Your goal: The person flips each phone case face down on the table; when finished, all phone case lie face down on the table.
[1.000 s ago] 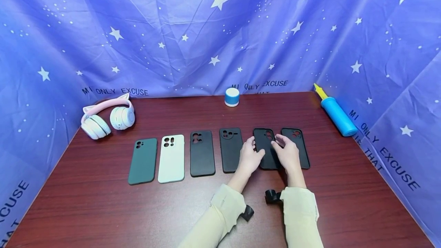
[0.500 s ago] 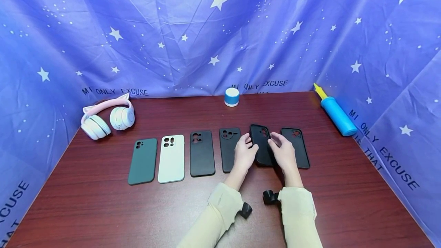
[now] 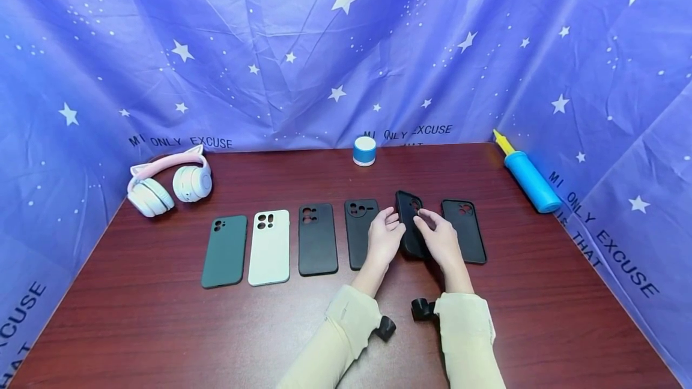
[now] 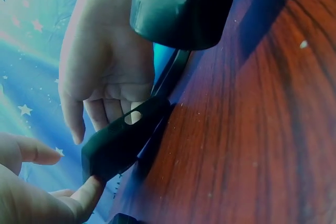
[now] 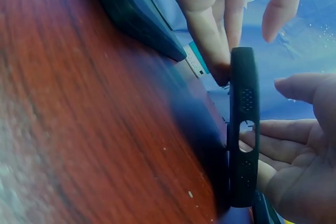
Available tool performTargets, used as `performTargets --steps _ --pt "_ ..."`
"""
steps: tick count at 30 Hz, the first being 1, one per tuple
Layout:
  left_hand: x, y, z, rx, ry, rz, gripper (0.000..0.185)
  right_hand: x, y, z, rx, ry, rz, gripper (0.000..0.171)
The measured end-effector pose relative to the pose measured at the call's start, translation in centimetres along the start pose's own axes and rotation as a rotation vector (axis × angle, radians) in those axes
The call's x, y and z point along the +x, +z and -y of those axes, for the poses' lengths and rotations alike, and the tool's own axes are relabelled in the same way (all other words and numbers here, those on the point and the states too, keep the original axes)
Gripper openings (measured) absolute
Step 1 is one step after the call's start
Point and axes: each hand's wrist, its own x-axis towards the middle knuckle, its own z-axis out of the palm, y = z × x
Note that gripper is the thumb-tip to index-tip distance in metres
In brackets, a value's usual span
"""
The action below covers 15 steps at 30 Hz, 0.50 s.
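A black phone case (image 3: 409, 221) is tipped up in the head view, its left long edge raised off the table and its hollow inside facing up and to the right. My left hand (image 3: 384, 242) is at that raised edge. In the left wrist view, a left fingertip (image 4: 93, 184) touches the case from beneath, with the thumb apart from it. My right hand (image 3: 444, 244) is on the right side, thumb over the hollow. In the right wrist view, right fingers (image 5: 286, 137) pass behind the case, partly hidden, with the thumb clear of it.
Left of the hands lie a green phone case (image 3: 224, 252), a white case (image 3: 269, 251) and two black cases. Another black case (image 3: 469, 236) lies hollow side up at right. Cat-ear headphones (image 3: 170, 183), a blue-white cylinder (image 3: 364, 152) and a blue pump (image 3: 532, 182) stand farther back.
The black case has gone from lying flat to tipped, its left edge rising. Both hands shifted slightly left at first; the right thumb then moved further over the case.
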Motion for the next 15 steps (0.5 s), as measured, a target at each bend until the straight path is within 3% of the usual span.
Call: performTargets --steps 9,15 --pt "-0.12 0.20 0.08 -0.050 0.080 0.075 0.044 0.21 0.16 0.09 0.199 0.053 0.026 0.055" --pt "-0.05 0.47 0.18 -0.135 0.108 0.106 0.039 0.27 0.24 0.20 0.320 0.077 0.035 0.056"
